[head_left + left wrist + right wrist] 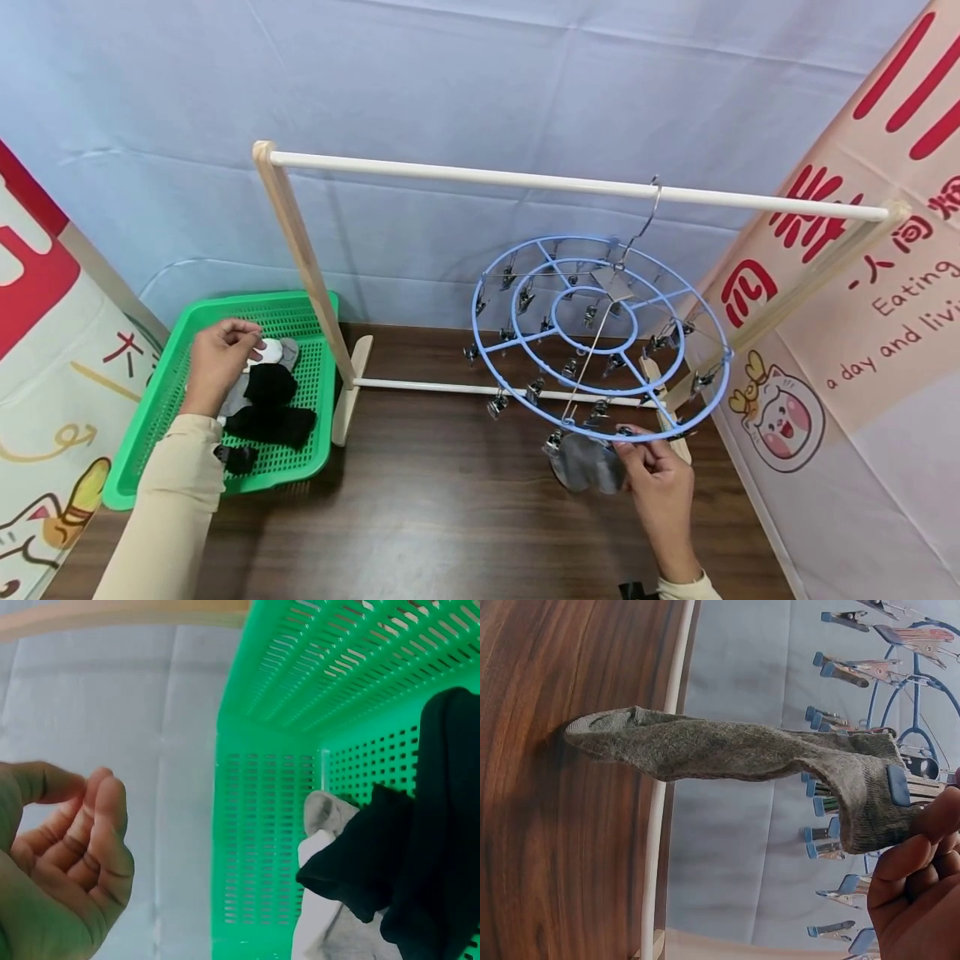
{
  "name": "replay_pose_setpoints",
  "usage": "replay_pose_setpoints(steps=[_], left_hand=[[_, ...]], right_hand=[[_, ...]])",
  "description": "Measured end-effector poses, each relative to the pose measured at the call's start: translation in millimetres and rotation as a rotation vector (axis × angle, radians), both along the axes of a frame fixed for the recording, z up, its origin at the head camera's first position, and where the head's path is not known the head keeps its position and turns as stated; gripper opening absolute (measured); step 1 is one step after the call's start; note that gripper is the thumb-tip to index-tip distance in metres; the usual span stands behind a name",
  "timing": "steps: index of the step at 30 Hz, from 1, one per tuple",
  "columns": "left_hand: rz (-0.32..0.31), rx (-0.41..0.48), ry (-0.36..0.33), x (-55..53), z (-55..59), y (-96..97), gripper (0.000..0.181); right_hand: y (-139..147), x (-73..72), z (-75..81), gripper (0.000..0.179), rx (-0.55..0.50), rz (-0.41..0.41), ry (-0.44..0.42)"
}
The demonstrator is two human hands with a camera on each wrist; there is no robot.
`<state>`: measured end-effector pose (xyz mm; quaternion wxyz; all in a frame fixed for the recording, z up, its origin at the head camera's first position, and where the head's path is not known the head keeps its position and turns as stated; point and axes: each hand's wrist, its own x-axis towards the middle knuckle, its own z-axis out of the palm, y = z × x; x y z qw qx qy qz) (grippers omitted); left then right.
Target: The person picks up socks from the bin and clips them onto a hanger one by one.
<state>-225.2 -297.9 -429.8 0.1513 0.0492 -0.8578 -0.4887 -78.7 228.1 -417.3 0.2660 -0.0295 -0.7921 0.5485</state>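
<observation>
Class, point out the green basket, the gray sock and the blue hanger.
Green basket (pixel 270 840), left wrist view: holed wall.
Gray sock (pixel 720 750), right wrist view: its middle.
Blue hanger (pixel 553 313), head view: inner ring.

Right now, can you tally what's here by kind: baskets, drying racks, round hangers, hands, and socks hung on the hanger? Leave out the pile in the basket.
Baskets: 1, the green basket
Drying racks: 1, the wooden rack
Round hangers: 1, the blue hanger
Hands: 2, left hand and right hand
Hung socks: 1, the grey sock
Total: 6
</observation>
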Motion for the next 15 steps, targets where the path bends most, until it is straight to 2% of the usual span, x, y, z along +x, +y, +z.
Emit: replay_pose_setpoints(steps=[6, 10, 12, 15], left_hand=[[0.159, 0.010, -0.088, -9.6, -1.9, -4.3, 0.024], [0.253, -0.054, -0.159, -13.6, -5.0, -8.5, 0.029], [0.281, -0.083, -0.195, -14.8, -7.5, -11.8, 0.032], [0.269, -0.060, -0.271, -16.1, -11.2, -17.6, 0.040]], right_hand=[[4.0, 1.1, 1.0, 0.014, 0.000, -0.036, 0.003], [9.0, -0.5, -3.0, 0.014, -0.014, -0.046, -0.019], [13.6, -2.8, -9.7, 0.014, -0.027, -0.055, -0.037], [20.7, -6.4, -21.8, 0.015, -0.037, -0.070, -0.050]])
